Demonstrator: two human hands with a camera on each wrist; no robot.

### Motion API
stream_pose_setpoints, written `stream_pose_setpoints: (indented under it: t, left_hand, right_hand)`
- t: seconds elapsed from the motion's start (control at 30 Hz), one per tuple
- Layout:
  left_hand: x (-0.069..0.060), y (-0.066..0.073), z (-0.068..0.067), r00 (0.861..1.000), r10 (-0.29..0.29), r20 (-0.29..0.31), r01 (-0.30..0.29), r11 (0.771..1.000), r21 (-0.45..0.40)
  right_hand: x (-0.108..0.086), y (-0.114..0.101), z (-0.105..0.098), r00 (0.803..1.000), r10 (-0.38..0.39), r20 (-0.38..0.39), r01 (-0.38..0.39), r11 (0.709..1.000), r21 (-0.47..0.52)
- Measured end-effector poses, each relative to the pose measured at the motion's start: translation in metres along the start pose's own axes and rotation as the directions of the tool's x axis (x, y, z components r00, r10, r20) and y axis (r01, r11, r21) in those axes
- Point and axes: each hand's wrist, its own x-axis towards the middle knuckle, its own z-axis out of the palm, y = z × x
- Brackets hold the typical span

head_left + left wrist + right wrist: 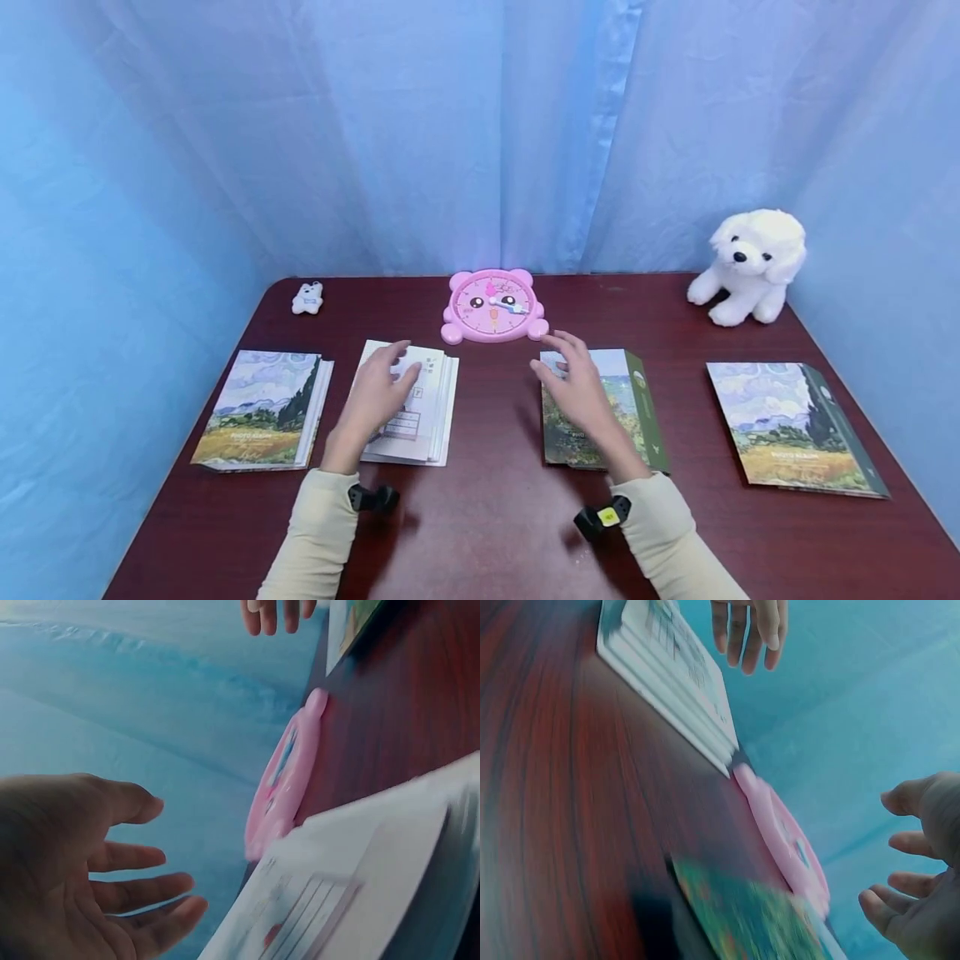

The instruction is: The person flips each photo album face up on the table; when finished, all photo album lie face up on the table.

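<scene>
1. Hovering above the white book [429, 408], the left hand [378, 396] is holding nothing — its fingers [150, 891] are hanging loosely bent, clear of the book's top.
2. That book is lying on the desk [480, 525], below those fingers and reaching out to their right, its long axis running away from the person.
3. Hanging over the green album [626, 400], the right hand [581, 392] is also gripping nothing, its fingers [911, 843] being relaxed and apart from the cover.
4. The album is lying beneath that hand, its long axis likewise running near to far, its spine facing right.
5. Each hand is hovering nearest its own volume — the pink clock [480, 321] is resting between and beyond them.
</scene>
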Motion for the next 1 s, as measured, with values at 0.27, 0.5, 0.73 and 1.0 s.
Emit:
stream_pose_setpoints:
  t: [0.27, 0.5, 0.73, 1.0]
  left_hand:
    - [0.004, 0.018, 0.043, 0.994, 0.105, 0.032, -0.097, 0.978, -0.184]
    - [0.005, 0.034, 0.076, 0.980, 0.141, 0.140, -0.109, 0.971, -0.212]
    - [0.003, 0.051, 0.105, 0.956, 0.160, 0.247, -0.098, 0.964, -0.246]
    - [0.003, 0.073, 0.132, 0.935, 0.187, 0.301, -0.119, 0.966, -0.231]
  right_hand:
    - [-0.013, 0.026, -0.033, 0.999, -0.006, -0.034, 0.003, 0.996, -0.090]
    - [-0.026, 0.054, -0.063, 0.998, 0.031, -0.047, -0.040, 0.979, -0.202]
    - [-0.039, 0.067, -0.092, 0.993, 0.118, 0.015, -0.109, 0.953, -0.283]
    - [-0.046, 0.071, -0.100, 0.964, 0.227, 0.137, -0.170, 0.925, -0.341]
